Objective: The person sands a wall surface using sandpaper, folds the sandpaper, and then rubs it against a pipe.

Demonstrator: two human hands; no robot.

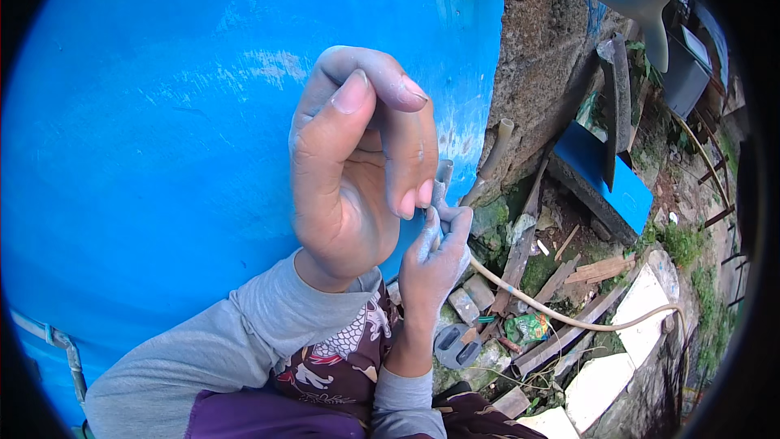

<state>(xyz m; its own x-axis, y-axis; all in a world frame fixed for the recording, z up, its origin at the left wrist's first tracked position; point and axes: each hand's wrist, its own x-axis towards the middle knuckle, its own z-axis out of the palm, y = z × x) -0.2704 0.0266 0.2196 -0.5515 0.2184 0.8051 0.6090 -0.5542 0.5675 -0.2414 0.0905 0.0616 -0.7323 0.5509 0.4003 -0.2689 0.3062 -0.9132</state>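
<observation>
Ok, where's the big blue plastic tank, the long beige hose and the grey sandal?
big blue plastic tank [162, 114], head view, bare curved wall.
long beige hose [561, 317], head view, middle stretch.
grey sandal [457, 345], head view, strap.

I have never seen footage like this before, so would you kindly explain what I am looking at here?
There is no machine: one picture from a fisheye camera worn on a person's head, looking down at their own bare hands, hence the bent edges. The left hand is raised close to the lens, fingers curled. The right hand, dusted pale grey, pinches a small grey piece that the left fingertips also meet. Behind them stands a large blue tank. On the ground lie wood scraps, a pale hose and a grey sandal.
</observation>
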